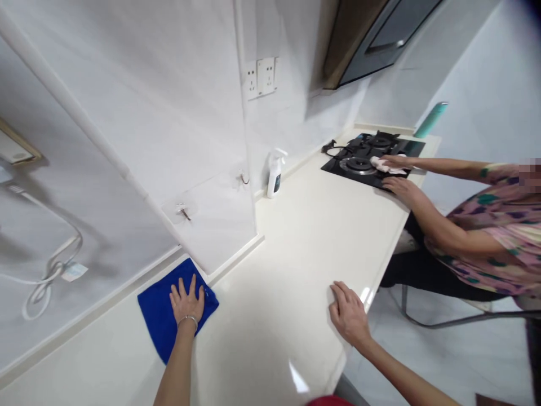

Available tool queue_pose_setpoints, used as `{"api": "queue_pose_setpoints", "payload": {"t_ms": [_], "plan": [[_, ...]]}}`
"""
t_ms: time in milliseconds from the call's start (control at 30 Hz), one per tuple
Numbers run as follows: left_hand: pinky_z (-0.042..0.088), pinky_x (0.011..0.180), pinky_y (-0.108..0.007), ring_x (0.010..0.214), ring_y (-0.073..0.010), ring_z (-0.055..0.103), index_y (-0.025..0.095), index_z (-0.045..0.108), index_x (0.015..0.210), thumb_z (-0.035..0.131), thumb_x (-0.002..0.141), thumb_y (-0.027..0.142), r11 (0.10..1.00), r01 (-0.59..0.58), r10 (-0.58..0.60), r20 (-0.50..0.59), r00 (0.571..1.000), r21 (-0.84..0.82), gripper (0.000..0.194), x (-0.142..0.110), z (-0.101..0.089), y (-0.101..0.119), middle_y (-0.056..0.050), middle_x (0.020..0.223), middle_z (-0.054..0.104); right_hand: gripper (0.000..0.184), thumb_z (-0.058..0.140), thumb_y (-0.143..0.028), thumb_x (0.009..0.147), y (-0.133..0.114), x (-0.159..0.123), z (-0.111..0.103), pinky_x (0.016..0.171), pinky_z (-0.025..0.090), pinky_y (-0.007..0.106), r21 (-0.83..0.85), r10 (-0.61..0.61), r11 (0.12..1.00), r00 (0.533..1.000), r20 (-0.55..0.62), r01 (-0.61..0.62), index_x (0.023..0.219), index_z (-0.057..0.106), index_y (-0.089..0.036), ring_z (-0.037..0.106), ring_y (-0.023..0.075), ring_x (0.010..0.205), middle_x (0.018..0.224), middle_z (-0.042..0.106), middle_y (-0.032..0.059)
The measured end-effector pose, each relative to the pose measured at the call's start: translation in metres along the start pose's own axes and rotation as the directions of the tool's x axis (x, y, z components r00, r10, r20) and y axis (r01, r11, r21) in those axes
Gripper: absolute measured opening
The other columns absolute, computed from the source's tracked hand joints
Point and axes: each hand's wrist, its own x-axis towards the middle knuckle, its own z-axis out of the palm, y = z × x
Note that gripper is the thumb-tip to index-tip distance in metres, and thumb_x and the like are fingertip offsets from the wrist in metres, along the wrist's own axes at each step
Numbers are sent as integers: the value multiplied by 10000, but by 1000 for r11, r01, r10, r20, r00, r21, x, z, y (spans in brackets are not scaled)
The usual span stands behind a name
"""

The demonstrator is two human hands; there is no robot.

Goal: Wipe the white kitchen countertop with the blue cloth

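Observation:
My left hand (188, 301) presses flat on a blue cloth (158, 310) with its fingers spread. The cloth lies on the white countertop (253, 332), against the base of the wall corner, one edge bunched beside my fingers. A bracelet circles that wrist. My right hand (349, 313) rests on the counter close to its front edge, fingers loosely bent and nothing in them. Farther along the wall stands a white spray bottle (274, 175), upright and apart from both hands.
At the right, a seated person (477, 225) holds a white cloth (387, 164) on the black gas stove (367, 160). A teal cylinder (431, 119) stands behind it. Wall hooks (183, 212), a looped white cable (54, 270), sockets (262, 78) and a range hood (372, 39) are around the counter.

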Motion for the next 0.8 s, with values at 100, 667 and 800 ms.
{"api": "queue_pose_setpoints", "payload": {"t_ms": [100,667,800], "plan": [[206,1208,-547,1505,-393,127,263,325,1490,324,920,499,1000,-14,14,-1,1000,19,617,-43,2,12,-129,1628,254,532,405,-199,849,1,-2,3,1115,332,482,4,-2,1000,1000,-6,2,1379,428,-152,429,275,1312,1412,486,142],[6,1175,-749,1464,-466,-156,241,207,1525,560,806,457,830,-442,487,54,872,-340,829,-200,55,219,-130,1650,-61,567,426,-191,826,3,-2,13,1112,325,492,56,-30,998,994,-101,36,1392,443,-154,430,281,1319,1395,513,141],[115,1228,-647,1506,-372,-41,287,191,1526,526,834,409,766,-509,589,112,800,-393,778,-195,38,205,-72,1659,66,553,391,-166,836,8,-2,11,1088,361,509,122,-29,991,988,-152,48,1385,451,-181,480,274,1277,1345,551,127]]}}
